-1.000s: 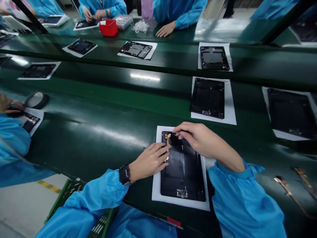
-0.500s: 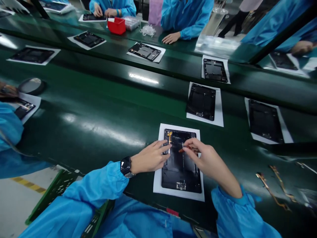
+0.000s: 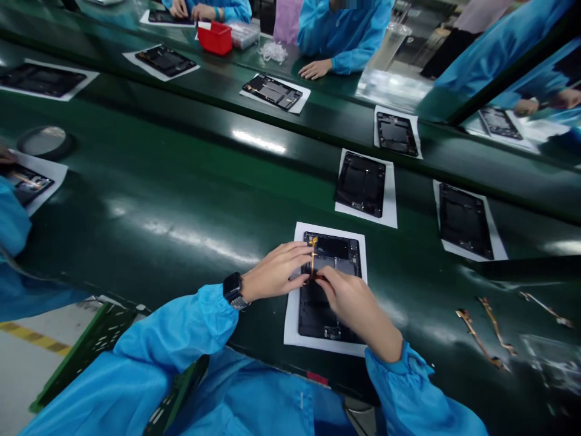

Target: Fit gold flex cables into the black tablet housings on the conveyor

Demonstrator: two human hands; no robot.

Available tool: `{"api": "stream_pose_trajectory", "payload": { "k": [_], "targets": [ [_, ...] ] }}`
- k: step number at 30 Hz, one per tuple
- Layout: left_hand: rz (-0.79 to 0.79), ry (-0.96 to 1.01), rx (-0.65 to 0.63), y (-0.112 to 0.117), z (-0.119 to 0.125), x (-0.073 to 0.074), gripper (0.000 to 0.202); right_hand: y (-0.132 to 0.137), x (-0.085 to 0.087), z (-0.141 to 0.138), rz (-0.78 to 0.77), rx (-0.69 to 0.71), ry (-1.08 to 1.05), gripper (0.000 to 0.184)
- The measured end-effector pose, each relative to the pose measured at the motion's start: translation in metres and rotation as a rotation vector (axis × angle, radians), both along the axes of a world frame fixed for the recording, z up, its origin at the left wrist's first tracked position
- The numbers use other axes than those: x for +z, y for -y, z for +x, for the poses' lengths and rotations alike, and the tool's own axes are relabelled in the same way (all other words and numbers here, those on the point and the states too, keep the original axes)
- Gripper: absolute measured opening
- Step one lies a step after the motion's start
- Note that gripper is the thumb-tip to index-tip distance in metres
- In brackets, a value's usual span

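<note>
A black tablet housing (image 3: 336, 254) lies on a white sheet (image 3: 290, 321) on the green belt in front of me. A thin orange flex cable (image 3: 312, 251) runs down its upper left part. My left hand (image 3: 276, 271), a smartwatch on its wrist, rests on the housing's left edge with the fingers laid flat beside the cable. My right hand (image 3: 345, 297) lies over the middle of the housing, its fingertips pinched at the cable's lower end. What the pinch holds is too small to name.
Several more housings on white sheets (image 3: 362, 183) (image 3: 463, 219) lie along the belt and the far lane. Loose orange flex cables (image 3: 481, 330) lie to my right. A red bin (image 3: 215, 37) and other people's hands (image 3: 314, 69) are across the line. A neighbour's blue sleeve (image 3: 11, 218) is at the left.
My right hand has come down from the housing's top edge to the flex cable near my left hand. The view has shifted, so the housing sits further from me.
</note>
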State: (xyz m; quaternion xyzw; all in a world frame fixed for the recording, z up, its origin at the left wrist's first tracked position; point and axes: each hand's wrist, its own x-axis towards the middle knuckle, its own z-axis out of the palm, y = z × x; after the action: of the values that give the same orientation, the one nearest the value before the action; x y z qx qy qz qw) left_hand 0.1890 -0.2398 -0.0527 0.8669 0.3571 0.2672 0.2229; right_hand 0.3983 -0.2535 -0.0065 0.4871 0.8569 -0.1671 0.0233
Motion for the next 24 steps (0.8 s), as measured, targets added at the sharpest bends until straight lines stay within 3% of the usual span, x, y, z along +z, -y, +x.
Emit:
{"api": "stream_pose_trajectory", "payload": {
  "k": [3, 9, 16, 24],
  "targets": [
    [-0.01, 0.035, 0.044, -0.004, -0.005, -0.002, 0.045, 0.001, -0.002, -0.008, 0.012, 0.02, 0.021, 0.012],
    [-0.001, -0.052, 0.012, -0.004, -0.006, -0.005, 0.057, 0.007, -0.012, -0.01, 0.03, -0.047, -0.05, 0.014],
    [-0.006, -0.141, -0.014, 0.003, 0.0, -0.009, 0.1, 0.013, -0.022, -0.012, 0.027, -0.144, -0.185, 0.017],
    [-0.006, -0.195, -0.004, 0.006, 0.003, -0.014, 0.103, 0.014, -0.019, -0.008, 0.018, -0.168, -0.29, 0.014]
  ]
}}
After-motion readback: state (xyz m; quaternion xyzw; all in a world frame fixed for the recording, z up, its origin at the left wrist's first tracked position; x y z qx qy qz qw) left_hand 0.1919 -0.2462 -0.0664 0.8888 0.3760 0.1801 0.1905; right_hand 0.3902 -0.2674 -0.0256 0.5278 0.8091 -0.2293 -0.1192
